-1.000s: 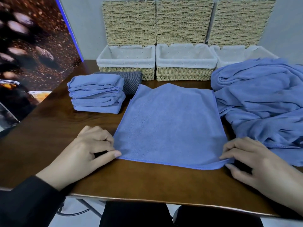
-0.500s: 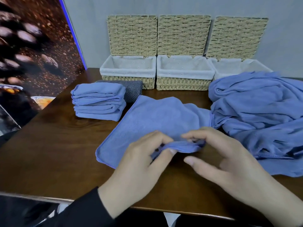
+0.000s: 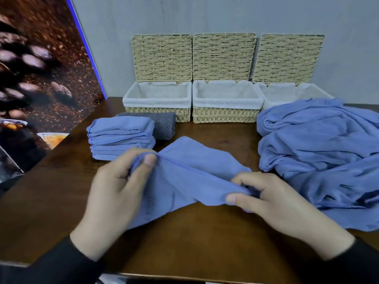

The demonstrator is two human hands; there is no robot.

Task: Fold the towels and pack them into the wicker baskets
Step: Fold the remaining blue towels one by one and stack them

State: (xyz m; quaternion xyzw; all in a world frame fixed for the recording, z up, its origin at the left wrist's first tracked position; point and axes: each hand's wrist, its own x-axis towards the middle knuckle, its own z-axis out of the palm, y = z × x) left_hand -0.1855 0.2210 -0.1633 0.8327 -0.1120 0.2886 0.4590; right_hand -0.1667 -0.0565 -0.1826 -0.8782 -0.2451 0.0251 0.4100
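Where fingers [image 3: 149, 160] pinch, soft towel [image 3: 184, 181].

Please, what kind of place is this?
Probably a staged indoor work table, not clearly a home: three lined wicker baskets along a plain grey wall, a coffee-bean poster and heaped blue towels.

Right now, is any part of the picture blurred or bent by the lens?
Head view: the left hand and its sleeve are slightly motion-blurred; the wicker baskets and the folded stack look fairly sharp; the wide lens tilts the basket lids outward and bows the table edge; lighting is soft, without glare.
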